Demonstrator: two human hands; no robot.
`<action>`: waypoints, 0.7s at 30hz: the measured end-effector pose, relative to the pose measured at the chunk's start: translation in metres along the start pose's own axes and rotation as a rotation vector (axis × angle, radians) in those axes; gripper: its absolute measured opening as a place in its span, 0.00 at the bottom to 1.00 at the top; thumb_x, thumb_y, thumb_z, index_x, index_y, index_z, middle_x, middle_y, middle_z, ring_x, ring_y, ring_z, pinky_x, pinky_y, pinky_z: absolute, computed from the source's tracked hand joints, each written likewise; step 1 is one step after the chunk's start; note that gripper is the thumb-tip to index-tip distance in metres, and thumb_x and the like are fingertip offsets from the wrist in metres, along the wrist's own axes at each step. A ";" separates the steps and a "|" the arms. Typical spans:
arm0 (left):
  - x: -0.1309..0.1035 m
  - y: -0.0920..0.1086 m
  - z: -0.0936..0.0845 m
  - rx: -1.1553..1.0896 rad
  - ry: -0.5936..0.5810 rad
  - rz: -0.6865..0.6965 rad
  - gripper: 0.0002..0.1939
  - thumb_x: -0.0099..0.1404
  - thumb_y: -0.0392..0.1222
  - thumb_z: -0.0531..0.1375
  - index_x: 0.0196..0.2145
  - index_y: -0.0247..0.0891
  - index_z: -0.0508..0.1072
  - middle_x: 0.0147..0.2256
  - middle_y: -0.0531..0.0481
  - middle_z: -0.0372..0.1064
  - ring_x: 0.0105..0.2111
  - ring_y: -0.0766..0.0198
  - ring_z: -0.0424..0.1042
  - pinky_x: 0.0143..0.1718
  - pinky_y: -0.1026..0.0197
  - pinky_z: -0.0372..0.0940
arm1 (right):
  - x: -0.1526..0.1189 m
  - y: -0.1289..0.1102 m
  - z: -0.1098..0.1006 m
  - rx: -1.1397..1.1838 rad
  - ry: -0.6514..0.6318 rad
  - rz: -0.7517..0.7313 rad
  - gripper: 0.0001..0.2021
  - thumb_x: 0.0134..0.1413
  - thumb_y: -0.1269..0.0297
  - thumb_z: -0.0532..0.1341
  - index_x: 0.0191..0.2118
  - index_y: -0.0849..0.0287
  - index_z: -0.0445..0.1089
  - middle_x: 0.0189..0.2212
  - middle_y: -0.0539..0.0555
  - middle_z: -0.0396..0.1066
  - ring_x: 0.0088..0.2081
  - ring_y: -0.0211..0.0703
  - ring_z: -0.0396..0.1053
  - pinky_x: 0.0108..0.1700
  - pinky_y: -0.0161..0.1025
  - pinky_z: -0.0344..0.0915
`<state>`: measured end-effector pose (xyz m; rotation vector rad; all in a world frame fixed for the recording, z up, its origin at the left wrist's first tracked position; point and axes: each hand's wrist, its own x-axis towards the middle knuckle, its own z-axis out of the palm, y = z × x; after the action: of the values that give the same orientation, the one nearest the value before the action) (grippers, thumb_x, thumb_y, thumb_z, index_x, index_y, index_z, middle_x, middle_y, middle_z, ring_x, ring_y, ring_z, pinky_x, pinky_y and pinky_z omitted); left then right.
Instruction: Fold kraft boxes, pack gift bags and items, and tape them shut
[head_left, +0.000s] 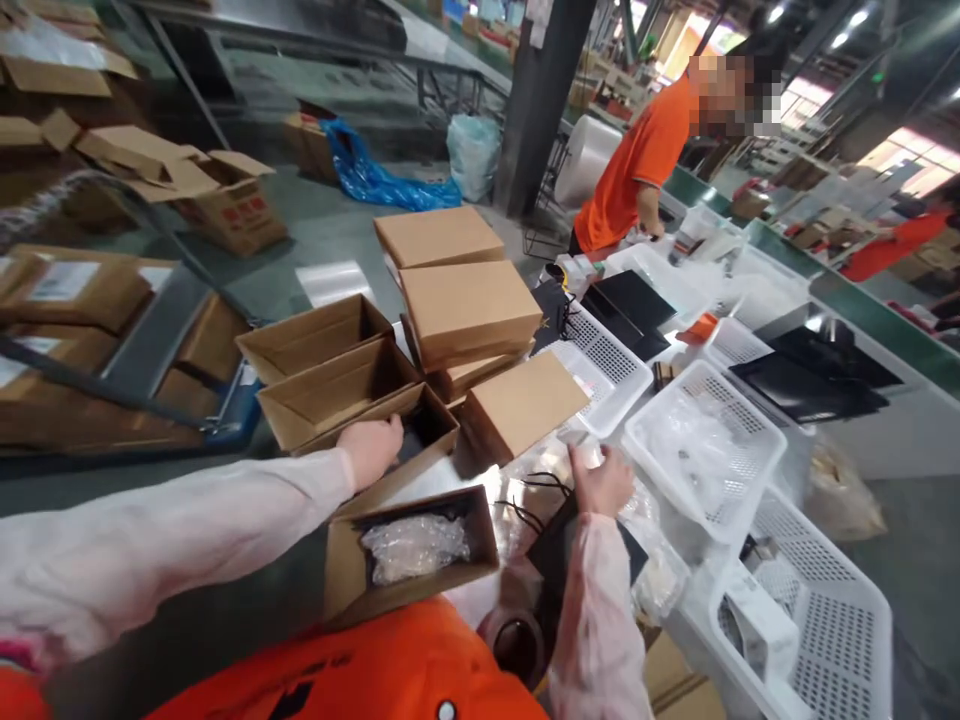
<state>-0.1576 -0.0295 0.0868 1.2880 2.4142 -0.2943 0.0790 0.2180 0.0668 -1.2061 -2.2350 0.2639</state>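
Note:
My left hand [371, 452] is closed over the rim of an open cardboard box [420, 465], its fingertips just inside. Something dark lies in that box. My right hand [606, 482] is over the work table, thumb and fingers apart. Clear plastic shows around its fingertips, and I cannot make out whether they touch it. Below this hand is a black bag [553, 545], partly covered by my forearm, with black cord handles [525, 510] beside it. Close to my body stands another open box [345, 570] with bubble wrap [416, 548] inside.
Two more open boxes [337, 390] stand beyond my left hand. Closed boxes [472, 310] are stacked at the middle. White perforated baskets [840, 620] line the right side. A roll of tape [517, 640] is near my body. A co-worker [637, 160] stands farther back.

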 end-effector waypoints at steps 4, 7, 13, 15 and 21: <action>-0.015 0.010 -0.025 0.118 0.107 -0.053 0.20 0.67 0.34 0.54 0.55 0.21 0.68 0.44 0.25 0.73 0.45 0.41 0.74 0.40 0.51 0.69 | 0.030 0.040 0.000 -0.054 -0.216 0.052 0.25 0.52 0.38 0.59 0.20 0.55 0.62 0.18 0.52 0.67 0.23 0.42 0.68 0.30 0.45 0.68; -0.025 0.009 -0.042 0.091 0.211 -0.005 0.15 0.69 0.36 0.53 0.48 0.27 0.73 0.43 0.31 0.74 0.45 0.42 0.73 0.38 0.52 0.70 | 0.036 0.052 -0.006 -0.100 -0.250 0.120 0.23 0.48 0.45 0.63 0.16 0.55 0.60 0.12 0.49 0.61 0.18 0.43 0.65 0.26 0.45 0.67; -0.042 0.016 -0.071 -0.218 0.569 0.277 0.14 0.72 0.39 0.52 0.50 0.37 0.74 0.51 0.41 0.73 0.52 0.53 0.70 0.53 0.53 0.67 | 0.031 0.061 -0.076 -0.174 -0.087 0.271 0.14 0.41 0.47 0.61 0.21 0.52 0.65 0.18 0.58 0.69 0.24 0.57 0.71 0.25 0.48 0.67; -0.043 0.030 -0.087 -0.325 0.661 0.477 0.17 0.71 0.40 0.55 0.54 0.34 0.71 0.55 0.38 0.70 0.56 0.52 0.67 0.60 0.50 0.62 | 0.025 0.035 -0.101 -0.049 -0.030 0.244 0.15 0.39 0.48 0.61 0.26 0.56 0.69 0.22 0.59 0.73 0.27 0.57 0.73 0.29 0.49 0.70; -0.045 0.054 -0.131 -0.437 0.528 0.868 0.31 0.64 0.42 0.63 0.62 0.32 0.62 0.60 0.34 0.64 0.61 0.48 0.63 0.62 0.49 0.60 | 0.007 -0.102 -0.105 0.495 -0.316 -0.332 0.08 0.43 0.61 0.62 0.31 0.57 0.73 0.25 0.52 0.75 0.24 0.44 0.71 0.28 0.40 0.71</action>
<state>-0.1211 0.0133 0.2241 2.1787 1.8273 0.8468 0.0651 0.1555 0.1984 -0.5512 -2.3859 0.8614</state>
